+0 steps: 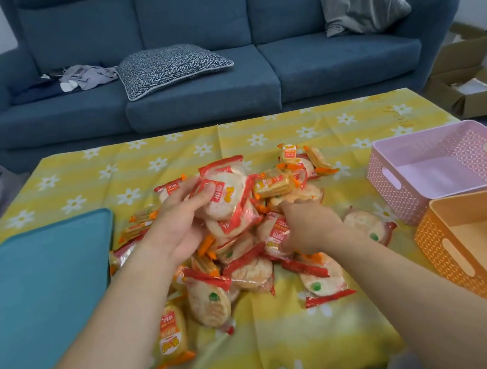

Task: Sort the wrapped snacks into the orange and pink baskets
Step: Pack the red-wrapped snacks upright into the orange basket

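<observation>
Gripping wrapped snacks (226, 199) — left hand (177, 226)

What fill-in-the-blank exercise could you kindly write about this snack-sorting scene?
1. The left hand grips wrapped rice crackers trimmed in ___.
2. The pink basket stands ___ from the person than the orange basket.
3. Both baskets contain ___ snacks.
4. The teal tray lies on the person's ___ side of the snack pile.
Missing: red; farther; no; left.
</observation>
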Action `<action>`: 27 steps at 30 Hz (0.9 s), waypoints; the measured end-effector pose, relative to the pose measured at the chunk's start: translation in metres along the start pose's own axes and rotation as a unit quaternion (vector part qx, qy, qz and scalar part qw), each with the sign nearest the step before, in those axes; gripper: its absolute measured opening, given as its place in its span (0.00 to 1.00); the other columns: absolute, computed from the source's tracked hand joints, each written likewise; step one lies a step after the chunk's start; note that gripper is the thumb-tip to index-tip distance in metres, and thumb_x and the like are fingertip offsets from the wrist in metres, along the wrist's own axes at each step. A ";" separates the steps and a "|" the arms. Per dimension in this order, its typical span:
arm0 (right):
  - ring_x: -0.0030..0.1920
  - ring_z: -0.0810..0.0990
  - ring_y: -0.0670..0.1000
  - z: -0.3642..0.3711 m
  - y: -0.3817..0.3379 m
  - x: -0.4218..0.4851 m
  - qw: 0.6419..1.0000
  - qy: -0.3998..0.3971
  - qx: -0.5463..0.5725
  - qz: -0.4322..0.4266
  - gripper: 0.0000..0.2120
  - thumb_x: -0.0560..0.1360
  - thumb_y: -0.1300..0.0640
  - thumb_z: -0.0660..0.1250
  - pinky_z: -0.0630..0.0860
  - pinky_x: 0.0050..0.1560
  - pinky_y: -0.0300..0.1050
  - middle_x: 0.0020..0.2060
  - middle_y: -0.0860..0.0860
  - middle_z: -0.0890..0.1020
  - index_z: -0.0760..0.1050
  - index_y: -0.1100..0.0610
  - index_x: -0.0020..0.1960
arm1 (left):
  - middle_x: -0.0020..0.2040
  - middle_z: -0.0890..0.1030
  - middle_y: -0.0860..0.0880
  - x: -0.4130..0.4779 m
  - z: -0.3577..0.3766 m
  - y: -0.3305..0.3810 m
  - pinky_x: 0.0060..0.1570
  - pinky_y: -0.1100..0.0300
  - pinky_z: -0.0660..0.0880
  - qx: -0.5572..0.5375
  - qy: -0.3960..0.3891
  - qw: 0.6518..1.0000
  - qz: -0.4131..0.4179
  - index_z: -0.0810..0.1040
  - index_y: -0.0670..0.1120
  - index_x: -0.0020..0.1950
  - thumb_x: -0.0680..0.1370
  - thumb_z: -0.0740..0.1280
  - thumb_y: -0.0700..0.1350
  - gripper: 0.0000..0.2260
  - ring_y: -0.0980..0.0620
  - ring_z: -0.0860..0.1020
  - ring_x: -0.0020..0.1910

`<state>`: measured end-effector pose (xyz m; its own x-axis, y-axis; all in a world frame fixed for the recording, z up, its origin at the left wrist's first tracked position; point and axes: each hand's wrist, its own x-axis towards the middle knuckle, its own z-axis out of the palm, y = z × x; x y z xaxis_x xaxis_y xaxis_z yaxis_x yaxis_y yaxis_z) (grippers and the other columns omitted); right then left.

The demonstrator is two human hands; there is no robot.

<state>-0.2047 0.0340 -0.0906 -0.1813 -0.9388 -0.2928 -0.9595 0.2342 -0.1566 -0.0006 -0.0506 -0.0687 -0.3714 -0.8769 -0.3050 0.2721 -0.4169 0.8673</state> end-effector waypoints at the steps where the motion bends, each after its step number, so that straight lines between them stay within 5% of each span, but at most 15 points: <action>1: 0.62 0.74 0.58 -0.001 -0.001 0.000 1.000 0.006 0.017 0.004 0.31 0.68 0.46 0.78 0.74 0.57 0.52 0.59 0.55 0.76 0.71 0.56 0.64 | 0.60 0.83 0.40 -0.004 0.000 0.000 0.46 0.50 0.83 -0.022 -0.010 1.000 -0.019 0.77 0.43 0.67 0.73 0.72 0.42 0.22 0.44 0.84 0.55; 4: 0.48 0.81 0.58 -0.010 -0.001 -0.003 0.989 0.003 0.149 0.008 0.17 0.68 0.56 0.78 0.77 0.44 0.53 0.46 0.56 0.81 0.76 0.61 0.51 | 0.60 0.83 0.40 -0.017 0.000 -0.002 0.55 0.47 0.81 -0.066 -0.011 0.997 -0.035 0.78 0.41 0.67 0.75 0.69 0.44 0.20 0.45 0.84 0.56; 6: 0.42 0.83 0.58 -0.020 0.001 -0.011 0.948 0.030 0.317 0.021 0.09 0.71 0.63 0.73 0.80 0.44 0.58 0.39 0.58 0.82 0.78 0.63 0.49 | 0.62 0.82 0.40 -0.025 0.007 -0.003 0.56 0.47 0.80 -0.074 -0.014 0.997 -0.020 0.77 0.41 0.67 0.74 0.70 0.44 0.22 0.44 0.83 0.58; 8: 0.39 0.85 0.58 -0.031 0.003 -0.024 0.859 0.049 0.507 0.041 0.06 0.74 0.64 0.68 0.82 0.50 0.61 0.37 0.59 0.82 0.77 0.61 0.51 | 0.62 0.82 0.39 -0.033 0.025 -0.007 0.55 0.47 0.81 -0.072 -0.027 0.997 0.004 0.77 0.41 0.68 0.74 0.70 0.44 0.22 0.43 0.83 0.59; 10: 0.34 0.83 0.55 -0.041 0.009 -0.041 0.732 0.027 0.678 0.066 0.04 0.79 0.60 0.63 0.82 0.51 0.61 0.37 0.59 0.82 0.76 0.57 0.51 | 0.62 0.82 0.39 -0.040 0.053 -0.017 0.53 0.45 0.82 -0.082 -0.034 0.996 0.028 0.75 0.42 0.70 0.75 0.70 0.42 0.22 0.41 0.82 0.59; 12: 0.42 0.85 0.55 -0.047 0.021 -0.054 0.648 0.011 0.759 0.068 0.16 0.79 0.46 0.63 0.83 0.49 0.61 0.44 0.56 0.84 0.80 0.57 0.54 | 0.62 0.82 0.40 -0.045 0.084 -0.029 0.53 0.44 0.81 -0.087 -0.007 0.994 0.063 0.74 0.45 0.70 0.76 0.71 0.41 0.22 0.41 0.83 0.58; 14: 0.51 0.86 0.56 -0.049 0.039 -0.072 0.671 0.034 0.739 0.050 0.27 0.73 0.34 0.68 0.84 0.48 0.61 0.53 0.54 0.85 0.79 0.53 0.62 | 0.62 0.82 0.43 -0.049 0.120 -0.046 0.55 0.44 0.81 -0.054 0.012 0.994 0.096 0.74 0.50 0.69 0.76 0.73 0.44 0.22 0.44 0.83 0.58; 17: 0.51 0.87 0.58 -0.055 0.075 -0.104 0.720 0.124 0.682 0.024 0.25 0.71 0.44 0.77 0.85 0.46 0.57 0.53 0.55 0.86 0.78 0.54 0.63 | 0.65 0.80 0.52 -0.056 0.175 -0.070 0.61 0.47 0.78 0.102 -0.008 0.985 0.141 0.74 0.58 0.67 0.74 0.75 0.54 0.23 0.51 0.80 0.61; 20: 0.54 0.86 0.60 -0.061 0.133 -0.143 0.718 0.166 0.675 0.023 0.22 0.72 0.50 0.77 0.83 0.54 0.60 0.53 0.58 0.87 0.80 0.57 0.62 | 0.66 0.78 0.54 -0.062 0.236 -0.096 0.67 0.51 0.74 0.171 -0.077 0.973 0.132 0.71 0.53 0.72 0.75 0.74 0.56 0.27 0.55 0.78 0.64; 23: 0.51 0.87 0.55 -0.055 0.192 -0.170 0.745 0.206 0.629 0.083 0.23 0.70 0.51 0.79 0.83 0.54 0.57 0.51 0.53 0.87 0.79 0.55 0.63 | 0.61 0.82 0.54 -0.063 0.278 -0.119 0.65 0.52 0.74 0.228 -0.149 0.955 0.115 0.78 0.48 0.66 0.74 0.69 0.65 0.28 0.55 0.79 0.61; 27: 0.53 0.83 0.49 -0.041 0.241 -0.184 0.847 0.191 0.450 0.208 0.31 0.69 0.40 0.77 0.81 0.55 0.50 0.57 0.48 0.83 0.74 0.50 0.66 | 0.48 0.80 0.55 -0.053 0.293 -0.146 0.55 0.56 0.71 0.447 -0.122 0.849 0.253 0.82 0.48 0.52 0.78 0.66 0.53 0.11 0.49 0.77 0.55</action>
<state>-0.4112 0.2529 -0.0362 -0.6855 -0.7001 -0.1998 -0.2729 0.5014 -0.8210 -0.2810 0.1270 -0.0636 -0.6101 -0.7687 0.1921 -0.2906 0.4426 0.8483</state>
